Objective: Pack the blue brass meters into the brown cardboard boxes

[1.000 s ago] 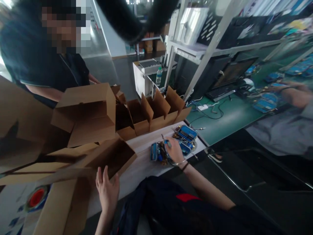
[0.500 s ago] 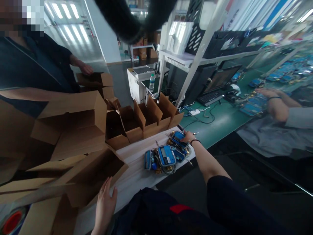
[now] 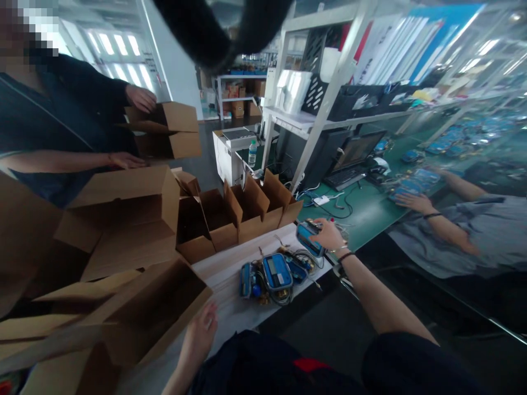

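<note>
Nearest me, the left hand (image 3: 200,336) rests on the pale worktop (image 3: 228,307) just beside an open cardboard box (image 3: 156,307), its grip slack and empty. Farther out, I see the right hand (image 3: 331,235), grip closed round a blue meter (image 3: 308,239), raised near the meter pile (image 3: 274,272). Beyond, a co-worker's hand (image 3: 142,99) touches another box (image 3: 168,129).

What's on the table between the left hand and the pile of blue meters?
Nothing: in the head view only bare pale tabletop separates the left hand from the pile of blue meters. The right hand grips a separate meter beyond it.
</note>
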